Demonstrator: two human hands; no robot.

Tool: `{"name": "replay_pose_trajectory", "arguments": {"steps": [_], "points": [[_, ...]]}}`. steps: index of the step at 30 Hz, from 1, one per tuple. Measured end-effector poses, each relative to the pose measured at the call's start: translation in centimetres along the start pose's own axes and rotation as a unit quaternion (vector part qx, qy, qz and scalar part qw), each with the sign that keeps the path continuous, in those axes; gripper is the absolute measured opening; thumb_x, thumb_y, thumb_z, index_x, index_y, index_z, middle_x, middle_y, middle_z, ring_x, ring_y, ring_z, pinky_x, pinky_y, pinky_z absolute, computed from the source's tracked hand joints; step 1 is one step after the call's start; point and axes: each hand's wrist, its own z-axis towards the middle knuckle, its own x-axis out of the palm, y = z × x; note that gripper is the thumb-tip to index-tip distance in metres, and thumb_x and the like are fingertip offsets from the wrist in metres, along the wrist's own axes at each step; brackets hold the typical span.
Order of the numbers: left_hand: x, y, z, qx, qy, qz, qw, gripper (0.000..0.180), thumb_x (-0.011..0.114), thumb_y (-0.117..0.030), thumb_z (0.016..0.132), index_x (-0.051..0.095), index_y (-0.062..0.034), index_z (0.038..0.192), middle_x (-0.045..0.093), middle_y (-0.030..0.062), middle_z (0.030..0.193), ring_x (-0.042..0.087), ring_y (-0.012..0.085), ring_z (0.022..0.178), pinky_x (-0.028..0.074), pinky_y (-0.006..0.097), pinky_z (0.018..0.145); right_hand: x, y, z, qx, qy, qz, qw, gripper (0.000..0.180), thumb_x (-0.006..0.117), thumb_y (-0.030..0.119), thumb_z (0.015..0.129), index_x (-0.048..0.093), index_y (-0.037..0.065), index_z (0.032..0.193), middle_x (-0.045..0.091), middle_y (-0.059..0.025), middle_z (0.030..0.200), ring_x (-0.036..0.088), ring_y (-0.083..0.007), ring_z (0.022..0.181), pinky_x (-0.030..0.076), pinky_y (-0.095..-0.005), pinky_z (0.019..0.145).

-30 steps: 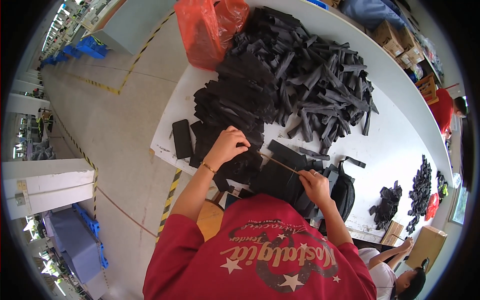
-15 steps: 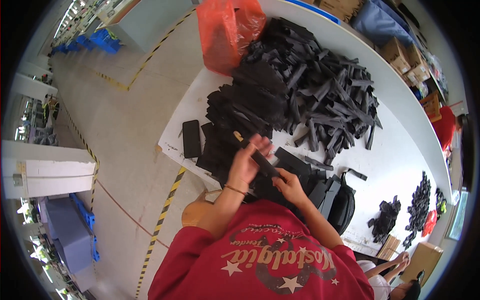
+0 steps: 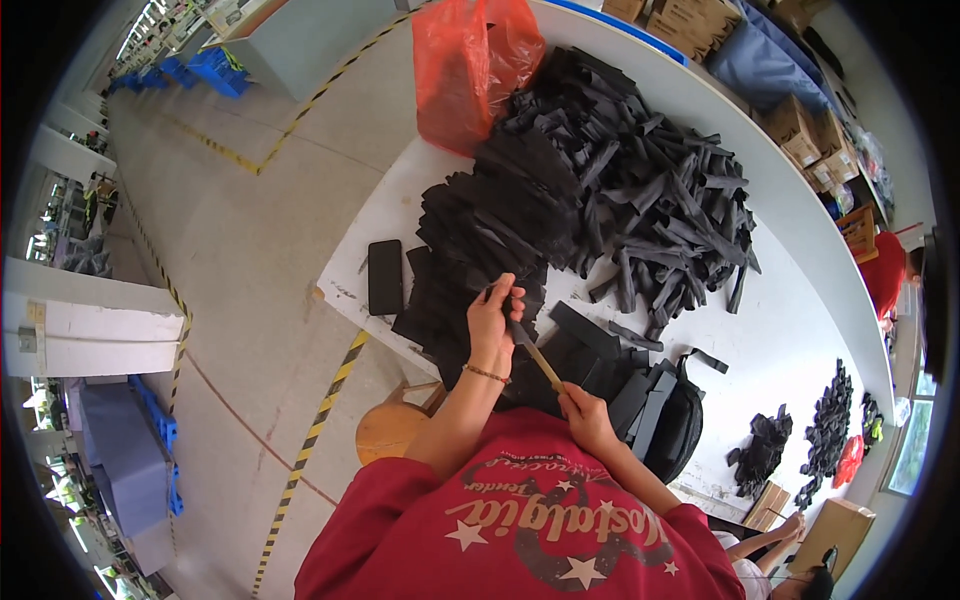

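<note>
My left hand (image 3: 490, 325) is closed around a small black fabric piece (image 3: 516, 330) at the far end of a pale wooden stick (image 3: 542, 364). My right hand (image 3: 585, 413) grips the near end of that stick, just in front of my shirt. The stick slants between the two hands, its middle bare. How far its tip reaches into the fabric is hidden by my left fingers. Just beyond my left hand lies a layered stack of flat black fabric strips (image 3: 490, 220). Flat black pieces (image 3: 575, 360) lie near my right hand.
A heap of black tube-like strips (image 3: 680, 205) covers the table's far middle. A red plastic bag (image 3: 455, 80) stands at the far left, a black phone (image 3: 385, 278) near the left edge. A black bag (image 3: 685, 425) lies at right; a wooden stool (image 3: 390, 432) is below. Another person's hands (image 3: 790, 528) show lower right.
The black fabric that covered most of the stick is now bunched in my left hand, leaving the stick bare. My left fingers have closed; my right hand has moved nearer my body.
</note>
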Motion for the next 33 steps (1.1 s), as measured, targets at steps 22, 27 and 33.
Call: {"name": "replay_pose_trajectory", "arguments": {"steps": [22, 27, 33], "points": [[4.4, 1.3, -1.5, -0.018, 0.092, 0.092, 0.991, 0.024, 0.064, -0.021, 0.09, 0.059, -0.0013, 0.105, 0.062, 0.0037, 0.076, 0.052, 0.0078, 0.058, 0.04, 0.02, 0.055, -3.4, 4.3, 7.3, -0.136, -0.173, 0.116, 0.969, 0.009, 0.063, 0.005, 0.088, 0.065, 0.001, 0.096, 0.047, 0.0012, 0.068, 0.041, -0.007, 0.061, 0.033, -0.0229, 0.054], [3.9, -0.1, -3.1, -0.006, 0.442, 0.419, 0.793, 0.04, 0.06, -0.028, 0.093, 0.054, 0.0003, 0.122, 0.063, 0.0091, 0.096, 0.059, 0.0105, 0.069, 0.047, 0.023, 0.065, -5.1, 4.1, 7.9, -0.174, -0.143, 0.031, 0.974, 0.009, 0.063, -0.001, 0.082, 0.067, 0.0, 0.089, 0.055, -0.0062, 0.075, 0.051, -0.0143, 0.065, 0.04, -0.0265, 0.059], [3.8, 2.3, -5.8, -0.068, 0.379, 0.447, 0.807, 0.032, 0.043, -0.031, 0.101, 0.053, -0.0011, 0.096, 0.05, 0.0022, 0.07, 0.047, 0.0086, 0.045, 0.038, 0.023, 0.041, -6.9, 5.9, 9.6, -0.111, -0.296, 0.141, 0.938, 0.01, 0.062, 0.005, 0.086, 0.063, -0.002, 0.08, 0.055, -0.0029, 0.076, 0.049, -0.0107, 0.066, 0.037, -0.0245, 0.059]]}}
